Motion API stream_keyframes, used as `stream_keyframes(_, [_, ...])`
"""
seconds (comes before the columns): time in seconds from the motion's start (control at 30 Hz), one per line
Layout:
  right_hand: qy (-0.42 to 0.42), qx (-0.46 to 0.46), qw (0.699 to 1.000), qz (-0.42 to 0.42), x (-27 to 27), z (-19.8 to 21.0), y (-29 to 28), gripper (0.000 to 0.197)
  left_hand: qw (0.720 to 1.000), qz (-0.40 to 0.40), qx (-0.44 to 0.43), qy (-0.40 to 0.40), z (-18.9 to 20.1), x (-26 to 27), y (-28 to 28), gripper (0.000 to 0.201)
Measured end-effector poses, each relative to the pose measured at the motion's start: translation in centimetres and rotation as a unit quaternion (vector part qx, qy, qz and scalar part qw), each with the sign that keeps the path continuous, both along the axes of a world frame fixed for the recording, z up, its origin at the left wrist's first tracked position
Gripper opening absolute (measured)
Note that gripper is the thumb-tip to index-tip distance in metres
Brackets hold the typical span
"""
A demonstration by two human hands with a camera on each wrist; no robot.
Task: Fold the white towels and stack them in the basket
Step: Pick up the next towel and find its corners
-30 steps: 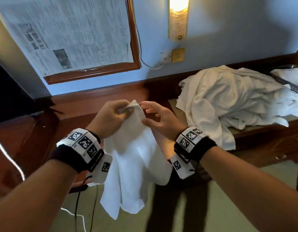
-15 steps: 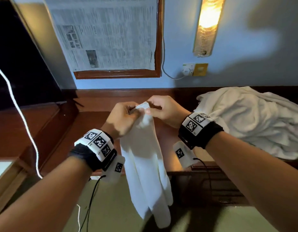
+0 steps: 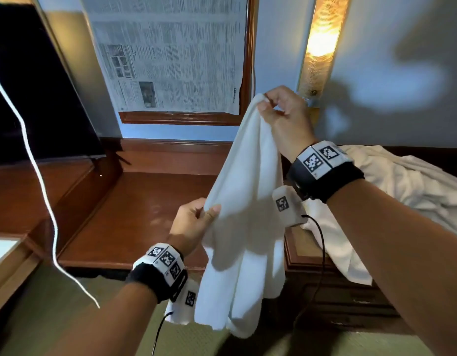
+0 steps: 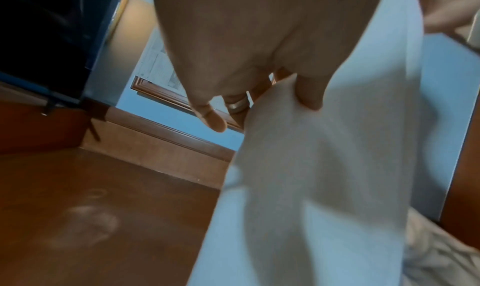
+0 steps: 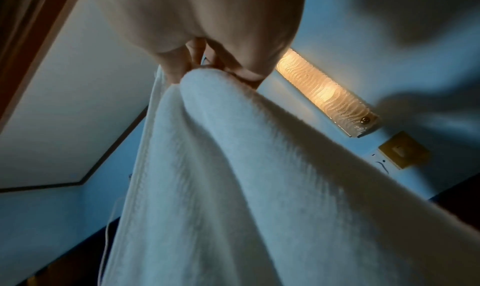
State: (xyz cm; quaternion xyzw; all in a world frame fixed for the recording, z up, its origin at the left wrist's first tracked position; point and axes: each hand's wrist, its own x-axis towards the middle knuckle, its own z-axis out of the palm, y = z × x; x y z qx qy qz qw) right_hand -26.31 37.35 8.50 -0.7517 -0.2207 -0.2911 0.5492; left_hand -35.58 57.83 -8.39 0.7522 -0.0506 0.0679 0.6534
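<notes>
— What do we have in our hands?

— One white towel point(image 3: 248, 214), hanging in the air in front of us. Our right hand point(image 3: 284, 116) is raised high and pinches the towel's top corner between thumb and curled fingers; the right wrist view shows the cloth bunched just under the fingertips point(image 5: 246, 73). Our left hand point(image 3: 194, 224) sits lower and grips the towel's left edge, with the thumb point(image 4: 309, 93) pressed on the front of the cloth and the other fingers behind it.

— Is either hand loose?

— No, both are closed on the cloth. The towel runs slanting from the upper hand to the lower one, then drops in loose folds.

— What can we not make out?

— The left fingers behind the towel are mostly hidden, and the left wrist view is blurred. The towel's lower hem hangs in front of the dark cabinet point(image 3: 338, 299), so its full shape is hard to read. We see no basket in any view.

— And around us?

— A reddish wooden desk top point(image 3: 135, 217) lies below the hands. To the right, a rumpled pile of white towels point(image 3: 402, 186) lies on a lower wooden surface and spills over its edge. On the blue wall point(image 3: 376, 47) there is a lit wall lamp point(image 3: 321, 44) and a wooden frame covered with newspaper point(image 3: 171, 55). A dark screen point(image 3: 34, 93) stands at the left, and a white cord point(image 3: 40, 176) hangs across it.
</notes>
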Motion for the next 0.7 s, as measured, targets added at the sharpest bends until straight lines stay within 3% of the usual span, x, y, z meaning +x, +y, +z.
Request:
stream_keyframes(0.13, [0.01,-0.006,1.0,-0.025,0.4,-0.7,-1.0,0.015,0.987,0.003,0.124,0.104,-3.7,0.0,1.2,0.032])
stream_keyframes(0.23, [0.073,-0.132,0.989,0.009,-0.1,-2.3,-1.6,0.011,0.98,0.05,0.177,0.072,-2.5,1.1,2.1,0.039])
stream_keyframes(0.3, [0.103,-0.273,0.953,0.079,-1.3,-3.6,-1.3,0.006,0.969,0.069,0.233,0.035,-0.4,2.1,2.2,0.04])
stream_keyframes(0.37, [0.111,-0.394,0.898,0.162,-2.7,-5.4,0.0,0.007,0.969,0.029,0.246,0.001,1.9,2.7,1.7,0.04])
stream_keyframes(0.43, [0.133,-0.455,0.857,0.203,-3.8,-7.3,1.6,0.018,0.969,-0.011,0.243,-0.033,3.8,2.9,1.0,0.033])
stream_keyframes(0.47, [0.131,-0.465,0.852,0.203,-4.1,-8.1,2.1,0.03,0.971,-0.022,0.235,-0.044,4.7,2.8,0.7,0.025])
stream_keyframes(0.53, [0.106,-0.442,0.872,0.183,-4.3,-8.9,2.6,0.041,0.975,-0.037,0.206,-0.07,6.5,2.1,0.4,0.011])
stream_keyframes(0.6, [0.08,-0.383,0.906,0.163,-4.1,-8.6,2.8,0.028,0.983,-0.04,0.161,-0.085,7.5,1.2,0.8,0.012])
stream_keyframes(0.7, [0.027,-0.352,0.928,0.115,-3.7,-6.8,3.5,0.019,0.988,-0.035,0.128,-0.08,6.4,0.1,3.1,0.025])
